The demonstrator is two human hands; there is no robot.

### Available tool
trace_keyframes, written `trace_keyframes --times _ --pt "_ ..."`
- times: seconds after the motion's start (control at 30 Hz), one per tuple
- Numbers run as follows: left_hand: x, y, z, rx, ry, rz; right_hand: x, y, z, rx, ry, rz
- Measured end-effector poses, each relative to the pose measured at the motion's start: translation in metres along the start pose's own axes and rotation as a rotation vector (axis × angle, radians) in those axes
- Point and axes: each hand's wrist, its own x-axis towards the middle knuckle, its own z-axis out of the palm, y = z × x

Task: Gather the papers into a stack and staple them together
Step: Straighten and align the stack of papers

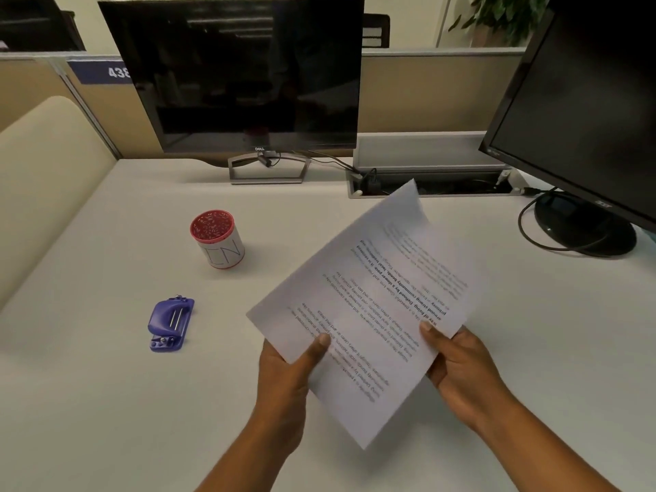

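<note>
Both hands hold a few printed white papers lifted above the desk, overlapping unevenly and turned at an angle. My left hand pinches their lower left edge, thumb on top. My right hand grips the lower right edge, thumb pressed on the text. A purple stapler-like tool lies flat on the white desk, well to the left of my left hand and untouched.
A red mesh cup with a white label stands behind the purple tool. A dark monitor stands at the back, another monitor at the right with its round base and cable. A cable tray is set in the desk's rear.
</note>
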Motion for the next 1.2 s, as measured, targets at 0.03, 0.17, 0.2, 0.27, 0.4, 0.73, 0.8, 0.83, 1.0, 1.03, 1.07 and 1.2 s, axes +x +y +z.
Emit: trace_keyframes --times 0.03,0.17,0.2,0.27,0.4,0.73,0.8,0.83,1.0,1.03,1.07,1.2 --pt "0.003 0.007 -0.004 -0.006 -0.028 0.019 0.001 -0.008 -0.001 -0.056 -0.022 -0.043" --pt "0.020 0.039 -0.026 -0.055 -0.146 -0.039 0.002 -0.039 -0.006 -0.245 -0.105 -0.174" --pt "0.022 0.044 -0.029 -0.024 -0.188 -0.072 0.002 -0.044 -0.005 -0.291 -0.110 -0.192" --pt "0.022 0.049 -0.028 0.090 -0.287 -0.121 0.000 -0.051 -0.003 -0.379 -0.113 -0.216" --pt "0.019 0.049 -0.014 0.293 -0.408 -0.047 -0.005 -0.057 0.008 -0.541 -0.150 -0.264" --pt "0.010 0.066 0.023 0.281 -0.196 0.623 -0.033 -0.071 0.042 -0.629 -0.151 -0.754" --pt "0.011 0.065 0.023 0.360 -0.149 0.688 -0.029 -0.066 0.040 -0.670 -0.098 -0.766" --pt "0.011 0.063 0.023 0.406 -0.130 0.693 -0.026 -0.062 0.039 -0.684 -0.056 -0.740" --pt "0.012 0.049 0.024 0.510 -0.129 0.594 -0.007 -0.037 0.028 -0.676 -0.036 -0.579" --pt "0.012 0.049 0.025 0.515 -0.127 0.594 -0.006 -0.037 0.028 -0.685 -0.036 -0.575" --pt "0.012 0.051 0.026 0.516 -0.125 0.608 -0.006 -0.039 0.028 -0.678 -0.037 -0.579" --pt "0.012 0.067 0.029 0.498 -0.138 0.729 -0.013 -0.054 0.036 -0.651 -0.044 -0.676"
